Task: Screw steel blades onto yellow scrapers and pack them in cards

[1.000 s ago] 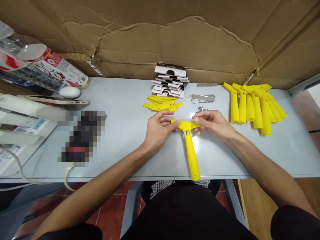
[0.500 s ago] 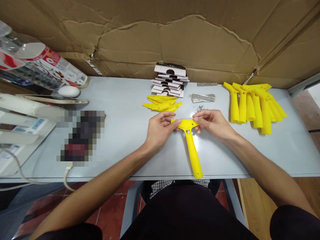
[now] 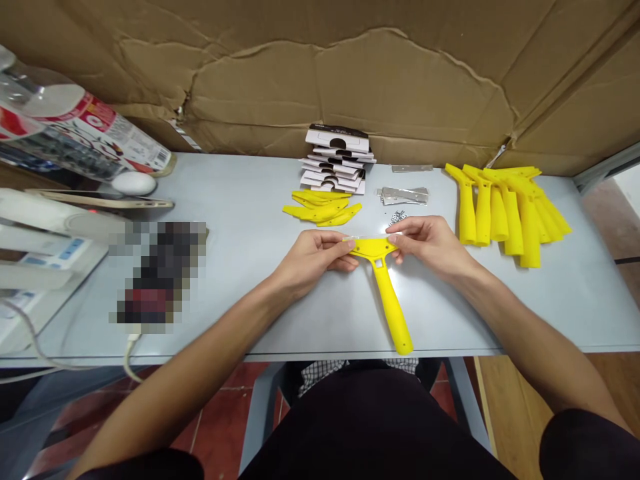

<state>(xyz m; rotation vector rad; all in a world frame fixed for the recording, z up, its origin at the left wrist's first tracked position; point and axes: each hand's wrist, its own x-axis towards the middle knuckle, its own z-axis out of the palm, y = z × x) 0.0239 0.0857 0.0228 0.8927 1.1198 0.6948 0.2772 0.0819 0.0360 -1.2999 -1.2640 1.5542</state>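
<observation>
Yellow T-shaped handle [image 3: 389, 297] — one, over the table [image 3: 245, 260], thin strip [image 3: 367, 237] along its head; left hand [image 3: 315, 257] pinches the left end, right hand [image 3: 430, 243] the right. Since a second ago, butt swung rightward, left thumb moved outward, baring a hole. Around: at least six loose handles [image 3: 530, 230], at least three curved pieces [image 3: 313, 213], one lone metal strip [image 3: 411, 169] — screw-like bits [image 3: 397, 219] too small to count.

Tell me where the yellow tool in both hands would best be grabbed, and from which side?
Likely by its long, rounded handle, coming from the table's near edge: it stretches that way, free of fingers, while the left hand and right hand hold the wide head.
</observation>
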